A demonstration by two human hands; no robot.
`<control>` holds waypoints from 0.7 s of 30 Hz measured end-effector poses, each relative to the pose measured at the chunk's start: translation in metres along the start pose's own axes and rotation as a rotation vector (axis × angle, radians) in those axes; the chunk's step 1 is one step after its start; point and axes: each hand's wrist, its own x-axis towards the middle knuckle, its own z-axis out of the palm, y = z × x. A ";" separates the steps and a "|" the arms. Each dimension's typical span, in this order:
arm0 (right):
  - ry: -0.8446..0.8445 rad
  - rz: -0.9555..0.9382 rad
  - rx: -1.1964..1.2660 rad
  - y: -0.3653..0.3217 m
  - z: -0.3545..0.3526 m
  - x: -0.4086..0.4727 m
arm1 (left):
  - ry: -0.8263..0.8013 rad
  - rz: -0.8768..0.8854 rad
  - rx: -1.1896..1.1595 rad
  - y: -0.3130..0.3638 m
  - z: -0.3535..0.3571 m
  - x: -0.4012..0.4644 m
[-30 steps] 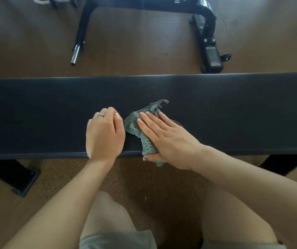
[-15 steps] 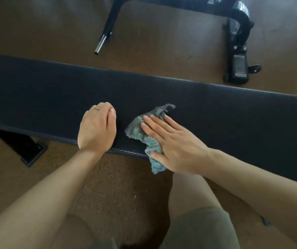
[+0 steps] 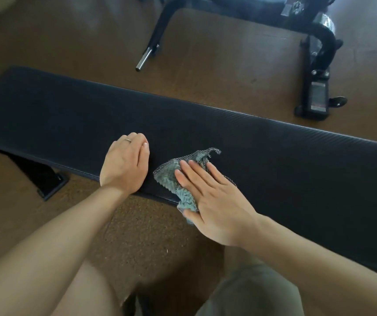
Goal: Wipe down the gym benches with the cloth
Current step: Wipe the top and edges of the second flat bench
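A long black padded gym bench (image 3: 274, 160) runs across the view, tilted down to the right. A crumpled grey-green cloth (image 3: 171, 179) lies on its near edge and hangs a little over it. My right hand (image 3: 217, 201) presses flat on the cloth, fingers together, thumb under the hanging part. My left hand (image 3: 125, 165) rests on the bench top just left of the cloth, fingers curled over, a ring on one finger, holding nothing.
A black metal exercise frame (image 3: 315, 71) with a chrome tube end (image 3: 143, 61) stands on the brown floor behind the bench. A black bench foot (image 3: 46, 181) sits at the lower left. My knees and grey shorts (image 3: 251, 293) are below.
The view has swung so the bench now slants and its left end shows. Both hands keep their places on the bench; the right hand with the cloth has drawn slightly away from the left.
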 end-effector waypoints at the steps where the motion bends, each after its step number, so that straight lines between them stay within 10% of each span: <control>1: -0.004 -0.010 0.005 0.005 -0.002 0.006 | 0.006 0.007 -0.003 -0.001 0.001 -0.001; 12: 0.023 0.229 0.085 0.047 -0.039 0.152 | 0.061 0.005 -0.061 -0.002 0.003 -0.001; 21: 0.133 0.598 0.147 0.109 -0.036 0.067 | 0.085 0.032 -0.088 -0.002 0.005 -0.002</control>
